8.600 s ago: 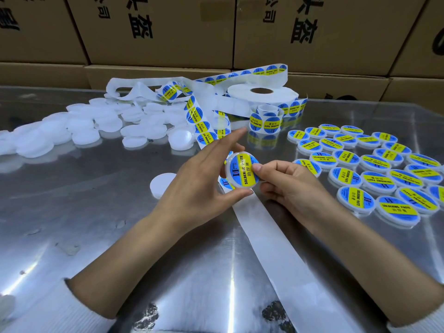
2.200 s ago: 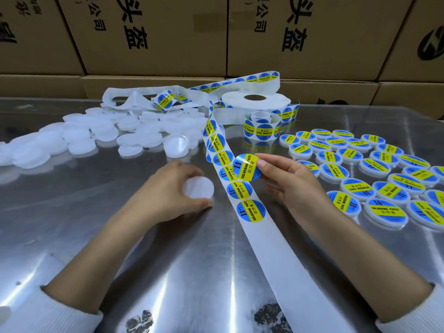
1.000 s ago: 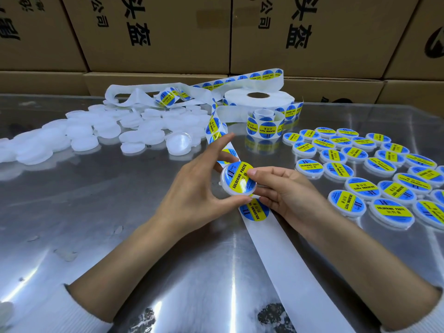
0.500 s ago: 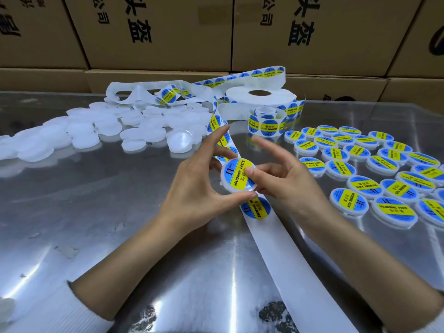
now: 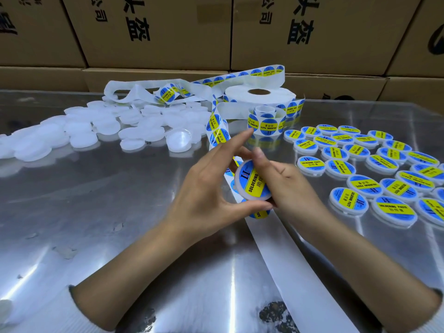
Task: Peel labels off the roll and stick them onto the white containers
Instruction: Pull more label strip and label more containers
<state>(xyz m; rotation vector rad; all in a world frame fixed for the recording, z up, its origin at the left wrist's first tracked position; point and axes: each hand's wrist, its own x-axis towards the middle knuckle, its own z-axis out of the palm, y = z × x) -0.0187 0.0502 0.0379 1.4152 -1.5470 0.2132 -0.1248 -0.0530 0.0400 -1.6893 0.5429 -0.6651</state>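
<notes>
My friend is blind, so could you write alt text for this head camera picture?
Two hands hold a round white container, the left hand gripping its rim while the right hand presses a blue-and-yellow label onto it. Unlabelled containers lie left, labelled ones right, the label roll behind.

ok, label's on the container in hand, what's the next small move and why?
Probably set it down with the labelled containers on the right. The left hand holds the container by its rim, the right hand presses the label, which already lies flat on the lid.
</notes>
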